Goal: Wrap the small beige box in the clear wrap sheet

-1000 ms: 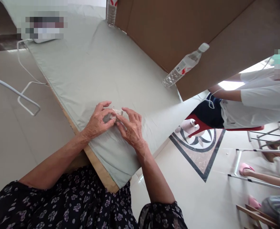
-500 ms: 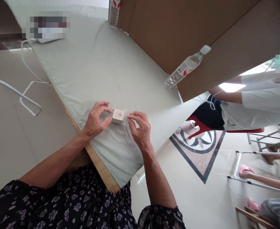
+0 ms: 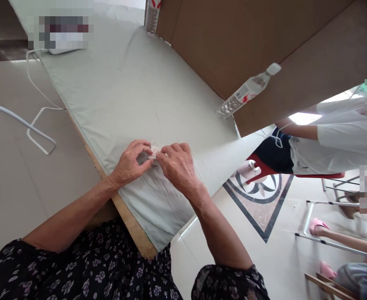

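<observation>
A small pale box with a reddish print, in clear plastic film (image 3: 154, 150), lies near the corner of the cloth-covered table (image 3: 108, 83). Much of it is hidden by fingers. From the left, my left hand (image 3: 132, 160) holds its side between curved fingers and thumb. Over the box's right part, my right hand (image 3: 177, 166) is closed, its thumb and forefinger pinched at the film. How much film sits inside that pinch is hidden.
A large cardboard panel (image 3: 208, 50) stands across the table, with a clear bottle (image 3: 244, 93) leaning by its corner and another bottle (image 3: 152, 18) farther back. White cables (image 3: 39, 112) hang at left. A person in a white shirt (image 3: 343, 137) sits at right.
My right hand has moved left onto the box and closed into a pinch, covering its right part. My left hand stays at the left side. The view has shifted slightly.
</observation>
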`<state>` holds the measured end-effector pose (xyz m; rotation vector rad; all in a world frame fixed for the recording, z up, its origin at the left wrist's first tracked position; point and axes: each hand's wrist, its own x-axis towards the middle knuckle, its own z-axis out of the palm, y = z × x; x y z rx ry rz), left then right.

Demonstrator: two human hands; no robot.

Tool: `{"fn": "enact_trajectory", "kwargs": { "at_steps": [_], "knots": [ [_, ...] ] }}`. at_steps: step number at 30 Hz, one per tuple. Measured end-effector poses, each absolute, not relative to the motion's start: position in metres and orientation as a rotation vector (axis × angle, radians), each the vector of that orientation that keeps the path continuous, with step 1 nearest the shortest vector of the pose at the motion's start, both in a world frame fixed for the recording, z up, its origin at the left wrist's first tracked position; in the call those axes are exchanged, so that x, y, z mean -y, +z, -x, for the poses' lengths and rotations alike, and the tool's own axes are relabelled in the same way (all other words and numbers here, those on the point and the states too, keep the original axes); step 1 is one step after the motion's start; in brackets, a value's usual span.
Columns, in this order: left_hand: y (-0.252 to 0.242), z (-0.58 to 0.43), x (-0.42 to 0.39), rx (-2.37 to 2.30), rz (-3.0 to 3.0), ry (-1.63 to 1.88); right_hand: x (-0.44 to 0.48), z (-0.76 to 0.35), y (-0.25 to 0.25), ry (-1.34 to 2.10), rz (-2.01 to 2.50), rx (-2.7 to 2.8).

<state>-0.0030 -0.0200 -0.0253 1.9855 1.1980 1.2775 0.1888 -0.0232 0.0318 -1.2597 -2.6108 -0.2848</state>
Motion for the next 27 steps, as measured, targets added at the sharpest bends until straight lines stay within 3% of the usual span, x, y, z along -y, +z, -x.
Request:
{"fn": "enact_trajectory", "kwargs": {
  "at_steps": [3, 12, 27],
  "knots": [
    [-0.025, 0.003, 0.018, -1.185, -1.973, 1.251, 0.018, -0.184, 0.03, -0.314, 1.284, 2.612],
    [-0.03, 0.002, 0.019, -1.19, -1.994, 1.253, -0.013, -0.192, 0.026, 0.021, 1.459, 2.213],
    [-0.031, 0.006, 0.017, -1.068, -1.994, 1.085, -0.122, -0.216, 0.038, 0.083, 1.518, 2.055]
  ]
}}
